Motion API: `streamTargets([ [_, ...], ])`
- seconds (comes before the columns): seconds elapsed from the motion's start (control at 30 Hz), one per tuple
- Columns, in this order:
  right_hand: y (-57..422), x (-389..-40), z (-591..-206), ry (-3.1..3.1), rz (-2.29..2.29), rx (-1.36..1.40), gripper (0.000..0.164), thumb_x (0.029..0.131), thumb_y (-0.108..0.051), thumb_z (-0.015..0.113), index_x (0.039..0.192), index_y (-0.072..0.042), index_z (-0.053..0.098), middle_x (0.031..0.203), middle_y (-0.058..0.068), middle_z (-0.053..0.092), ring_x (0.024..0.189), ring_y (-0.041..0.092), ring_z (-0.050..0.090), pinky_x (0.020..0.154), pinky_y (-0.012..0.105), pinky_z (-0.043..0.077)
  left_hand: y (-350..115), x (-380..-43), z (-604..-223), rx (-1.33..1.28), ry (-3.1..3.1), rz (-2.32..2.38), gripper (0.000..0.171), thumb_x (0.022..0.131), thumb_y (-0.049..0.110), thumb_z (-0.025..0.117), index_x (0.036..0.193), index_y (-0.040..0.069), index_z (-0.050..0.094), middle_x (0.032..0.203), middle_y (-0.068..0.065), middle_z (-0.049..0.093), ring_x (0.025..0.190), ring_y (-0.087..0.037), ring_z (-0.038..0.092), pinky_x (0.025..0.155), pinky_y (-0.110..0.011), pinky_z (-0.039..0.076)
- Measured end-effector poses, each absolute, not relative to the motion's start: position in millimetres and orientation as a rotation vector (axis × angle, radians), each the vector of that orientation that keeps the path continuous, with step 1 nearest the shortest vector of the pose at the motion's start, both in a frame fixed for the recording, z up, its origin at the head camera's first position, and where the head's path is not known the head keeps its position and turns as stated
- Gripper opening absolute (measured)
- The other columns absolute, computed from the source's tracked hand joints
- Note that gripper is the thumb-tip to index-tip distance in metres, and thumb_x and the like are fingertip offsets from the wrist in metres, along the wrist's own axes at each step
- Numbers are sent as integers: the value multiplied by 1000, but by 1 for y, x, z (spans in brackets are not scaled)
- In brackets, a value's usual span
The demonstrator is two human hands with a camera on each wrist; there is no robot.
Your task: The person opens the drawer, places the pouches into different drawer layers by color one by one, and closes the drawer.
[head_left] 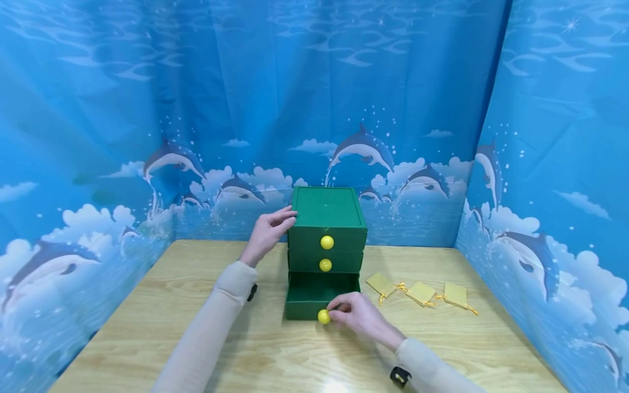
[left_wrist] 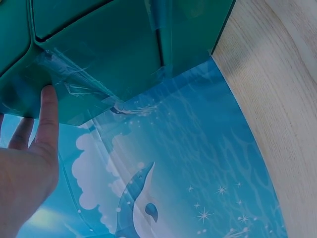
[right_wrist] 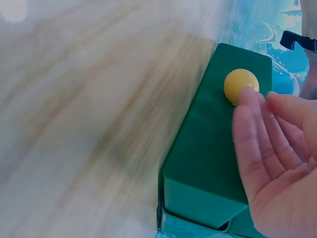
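Observation:
A small green drawer cabinet [head_left: 328, 206] stands on the table with yellow ball knobs down its front. Its bottom drawer [head_left: 301, 311] is pulled out, while the top drawer [head_left: 304, 238] and middle drawer [head_left: 303, 261] are in. My left hand [head_left: 265, 234] rests against the cabinet's left side near the top, and a fingertip [left_wrist: 48, 96] touches the green wall in the left wrist view. At the bottom drawer's yellow knob [head_left: 324, 316] is my right hand [head_left: 363, 319], its fingertips right at the knob's side. The right wrist view shows these fingers [right_wrist: 246, 141] loosely extended, not wrapped round the knob.
Several flat gold pouches with orange drawstrings, including a near pouch [head_left: 380, 284] and a far-right pouch [head_left: 455, 295], lie right of the cabinet. A blue dolphin-print curtain [head_left: 245, 109] surrounds the wooden table [head_left: 265, 360] at the back and sides.

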State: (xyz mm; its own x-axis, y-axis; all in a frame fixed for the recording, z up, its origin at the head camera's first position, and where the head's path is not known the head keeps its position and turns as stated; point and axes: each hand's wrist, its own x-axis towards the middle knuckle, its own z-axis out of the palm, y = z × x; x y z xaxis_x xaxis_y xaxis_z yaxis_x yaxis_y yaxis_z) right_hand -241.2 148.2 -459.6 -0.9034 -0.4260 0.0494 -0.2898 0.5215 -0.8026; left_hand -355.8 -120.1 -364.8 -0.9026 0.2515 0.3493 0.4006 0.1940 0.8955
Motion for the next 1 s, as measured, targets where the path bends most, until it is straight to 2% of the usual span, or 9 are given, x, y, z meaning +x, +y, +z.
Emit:
streamTargets([
  [0.1, 149, -241, -457, 2662, -1357, -592, 11, 92, -21, 69, 97, -13, 75, 80, 2, 72, 67, 24, 69, 56, 27, 56, -119, -355, -365, -639, -2324, -1813, 39, 99, 36, 59, 132, 16, 63, 156, -1, 40, 143, -22, 38, 110, -46, 41],
  [0.23, 153, -240, -450, 2725, -1391, -587, 15, 94, -25, 67, 96, -12, 74, 72, 0, 69, 59, 27, 67, 50, 29, 54, -117, -354, -365, -627, -2317, -1810, 40, 98, 38, 59, 132, 18, 63, 155, 0, 41, 143, -20, 38, 110, -45, 42],
  [0.53, 162, -245, -442, 2737, -1530, -537, 24, 94, -29, 67, 99, -6, 73, 69, 3, 67, 55, 20, 64, 54, 37, 56, -118, -356, -367, -622, -2299, -1818, 41, 97, 41, 60, 132, 19, 64, 154, 2, 43, 142, -18, 40, 110, -44, 42],
  [0.73, 169, -253, -442, 2784, -1570, -508, 20, 94, -26, 68, 98, -8, 74, 70, 2, 67, 57, 16, 64, 58, 35, 57, -118, -355, -369, -627, -2282, -1819, 41, 97, 41, 60, 132, 18, 64, 154, 2, 43, 143, -20, 39, 111, -45, 41],
  [1.0, 180, -264, -449, 2896, -1591, -406, 10, 91, -20, 71, 94, -13, 76, 78, 2, 70, 66, 9, 60, 60, 22, 50, -115, -356, -370, -610, -2277, -1809, 41, 98, 41, 59, 131, 19, 64, 154, 2, 43, 142, -19, 40, 112, -45, 40],
])
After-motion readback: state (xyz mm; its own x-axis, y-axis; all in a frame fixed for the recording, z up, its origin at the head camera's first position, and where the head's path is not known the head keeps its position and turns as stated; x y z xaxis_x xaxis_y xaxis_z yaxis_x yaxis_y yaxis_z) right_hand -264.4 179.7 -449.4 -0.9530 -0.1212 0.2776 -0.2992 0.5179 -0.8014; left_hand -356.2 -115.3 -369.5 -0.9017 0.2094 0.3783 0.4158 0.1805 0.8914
